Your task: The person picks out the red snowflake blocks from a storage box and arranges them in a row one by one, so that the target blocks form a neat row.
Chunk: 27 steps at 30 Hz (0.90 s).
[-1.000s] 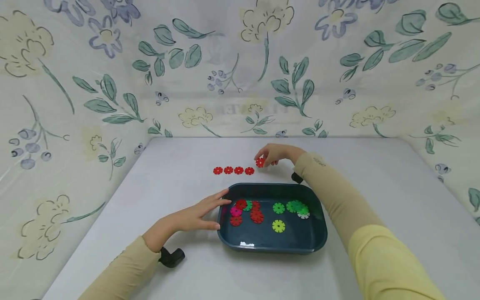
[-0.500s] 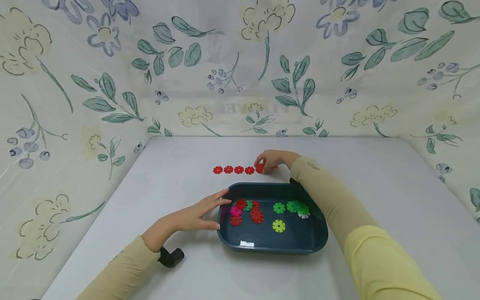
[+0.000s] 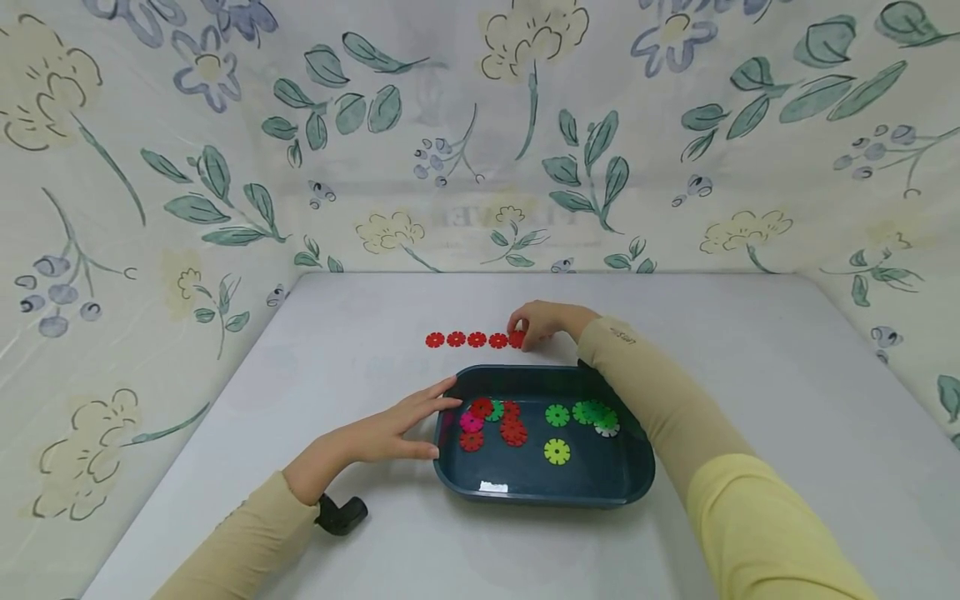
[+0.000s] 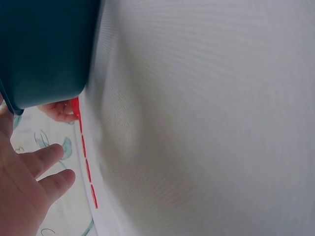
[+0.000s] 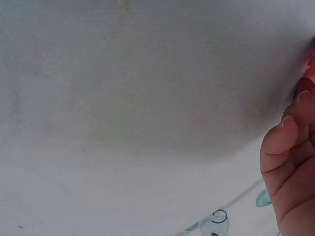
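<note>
My right hand [image 3: 546, 322] is at the right end of a row of red notched plastic discs [image 3: 477, 339] on the table. Its thumb and finger pinch another red disc [image 3: 517, 339], which lies level with the row. A bit of red also shows under the other fingers; what it is I cannot tell. In the right wrist view, the curled fingers [image 5: 280, 142] appear at the right edge. My left hand [image 3: 393, 429] lies spread at the left side of a dark blue tray [image 3: 543, 492], fingertips at its rim. In the left wrist view its fingers [image 4: 56, 183] are straight.
Inside the tray are loose discs: red ones [image 3: 513, 432], a pink one [image 3: 472, 422], green ones [image 3: 557, 416], a yellow one [image 3: 557, 452] and a white one [image 3: 607, 430]. A flower-printed sheet [image 3: 480, 150] rises behind the white table [image 3: 360, 333].
The right hand has brought the red disc slightly down and towards the row, beside the last disc. The left hand and the tray have stayed in place.
</note>
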{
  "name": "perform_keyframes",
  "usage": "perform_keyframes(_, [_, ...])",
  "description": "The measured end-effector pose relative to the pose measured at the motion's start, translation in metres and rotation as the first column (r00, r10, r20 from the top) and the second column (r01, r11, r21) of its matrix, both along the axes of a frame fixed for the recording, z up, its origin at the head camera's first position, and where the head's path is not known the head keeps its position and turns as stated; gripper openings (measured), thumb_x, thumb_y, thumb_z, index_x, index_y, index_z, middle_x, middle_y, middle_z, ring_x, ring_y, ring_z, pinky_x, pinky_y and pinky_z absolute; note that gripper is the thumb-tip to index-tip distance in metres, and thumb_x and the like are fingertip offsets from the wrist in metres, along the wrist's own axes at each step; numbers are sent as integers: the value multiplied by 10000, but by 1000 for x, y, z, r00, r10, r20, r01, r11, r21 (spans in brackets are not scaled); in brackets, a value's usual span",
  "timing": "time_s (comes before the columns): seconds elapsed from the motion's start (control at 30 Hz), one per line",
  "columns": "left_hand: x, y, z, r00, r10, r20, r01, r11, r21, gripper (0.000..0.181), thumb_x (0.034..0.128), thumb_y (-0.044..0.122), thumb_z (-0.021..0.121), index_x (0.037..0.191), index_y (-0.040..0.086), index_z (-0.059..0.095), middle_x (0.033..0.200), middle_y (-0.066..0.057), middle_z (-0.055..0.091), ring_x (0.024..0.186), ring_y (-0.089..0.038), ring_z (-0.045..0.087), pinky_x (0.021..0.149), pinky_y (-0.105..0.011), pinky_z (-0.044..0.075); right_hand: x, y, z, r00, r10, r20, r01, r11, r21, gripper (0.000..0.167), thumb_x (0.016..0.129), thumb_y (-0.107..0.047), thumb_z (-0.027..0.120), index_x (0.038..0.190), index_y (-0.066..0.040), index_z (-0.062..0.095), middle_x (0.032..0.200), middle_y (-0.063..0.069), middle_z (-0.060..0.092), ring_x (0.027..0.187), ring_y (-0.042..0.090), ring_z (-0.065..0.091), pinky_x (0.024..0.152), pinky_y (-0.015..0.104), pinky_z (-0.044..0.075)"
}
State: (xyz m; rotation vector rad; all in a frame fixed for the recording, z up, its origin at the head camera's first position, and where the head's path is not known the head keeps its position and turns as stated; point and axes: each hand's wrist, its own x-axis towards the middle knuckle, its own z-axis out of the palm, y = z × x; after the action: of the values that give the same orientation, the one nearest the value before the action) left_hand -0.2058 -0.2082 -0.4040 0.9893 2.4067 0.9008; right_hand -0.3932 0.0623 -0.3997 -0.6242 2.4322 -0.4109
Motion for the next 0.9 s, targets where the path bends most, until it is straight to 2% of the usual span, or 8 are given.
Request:
perform_keyframes(0.3, [0, 0, 0, 1000, -2, -7, 2, 1000, -8, 670, 836, 297, 627, 1414, 145, 324, 1543, -48, 56, 1390, -302, 88, 995, -591, 303, 3, 0, 1, 1000, 11, -5, -11, 1000, -8, 372, 827, -157, 665, 1183, -169, 556, 1184, 102, 515, 1084, 239, 458, 935, 395, 423])
perform_keyframes(0.57, [-1, 0, -1, 1000, -8, -8, 7, 1000, -6, 669, 839, 289, 626, 1416, 142, 320, 1543, -51, 54, 1390, -302, 85, 999, -591, 297, 0, 3, 3, 1000, 19, 5, -19, 1000, -7, 391, 829, -171, 664, 1202, -162, 546, 1187, 101, 510, 1076, 233, 455, 943, 394, 415])
perform_keyframes(0.7, [-2, 0, -1, 1000, -11, -7, 11, 1000, -4, 670, 842, 284, 627, 1419, 151, 313, 1544, -42, 51, 1392, -294, 83, 1007, -585, 292, -2, 7, 21, 1000, 23, 15, -22, 999, -31, 413, 855, -166, 636, 1247, -120, 512, 1142, 118, 523, 998, 249, 504, 884, 390, 455])
perform_keyframes(0.8, [-3, 0, -1, 1000, -11, -4, 11, 1000, -5, 674, 842, 287, 627, 1420, 150, 309, 1543, -45, 49, 1392, -294, 83, 1005, -582, 297, -2, 10, 41, 1000, 28, -1, -28, 997, -78, 436, 866, -154, 625, 1274, -89, 486, 1106, 133, 536, 974, 308, 545, 870, 425, 469])
perform_keyframes(0.9, [-2, -1, -2, 1000, -12, 2, 12, 1000, 0, 675, 842, 287, 626, 1420, 138, 310, 1542, -54, 49, 1390, -301, 81, 1004, -587, 293, 4, 10, 63, 998, 44, -40, -48, 993, -105, 439, 860, -169, 636, 1268, -95, 492, 1088, 125, 555, 984, 336, 562, 855, 428, 480])
